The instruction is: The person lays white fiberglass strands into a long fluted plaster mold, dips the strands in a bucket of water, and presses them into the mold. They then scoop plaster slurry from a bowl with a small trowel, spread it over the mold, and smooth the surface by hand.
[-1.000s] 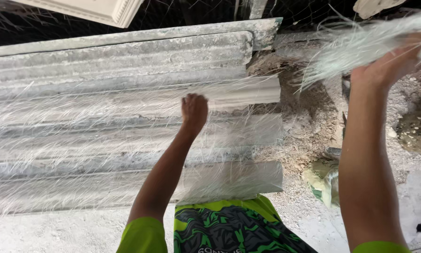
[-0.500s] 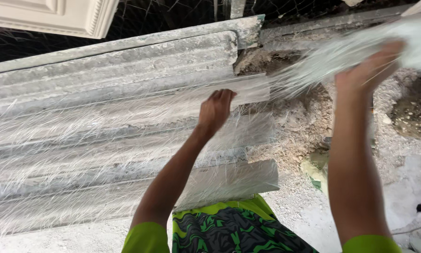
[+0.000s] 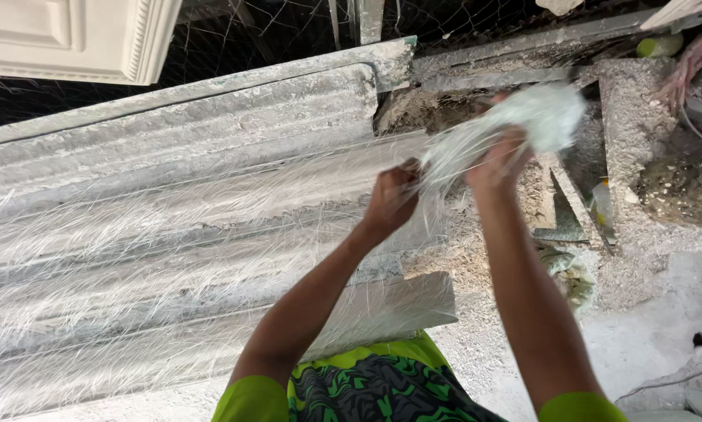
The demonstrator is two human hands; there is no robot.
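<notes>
Closest in, both arms reach up past the green shirt (image 3: pixel 367 387), and the left hand (image 3: pixel 390 199) has come off the ribbed mould (image 3: pixel 171 227) to pinch strands from the white fibre bundle (image 3: pixel 523 117). The right hand (image 3: pixel 503 160), swung in from the far right, stays clenched around that bundle over the mould's right edge, so fibre-laying looks ongoing; beyond sits a white moulded panel (image 3: pixel 77 39).

Both hands, left (image 3: pixel 392 199) and right (image 3: pixel 498 160), grip a fibre bundle (image 3: pixel 515 121) above a fibre-strewn ribbed mould (image 3: pixel 171 195).
</notes>
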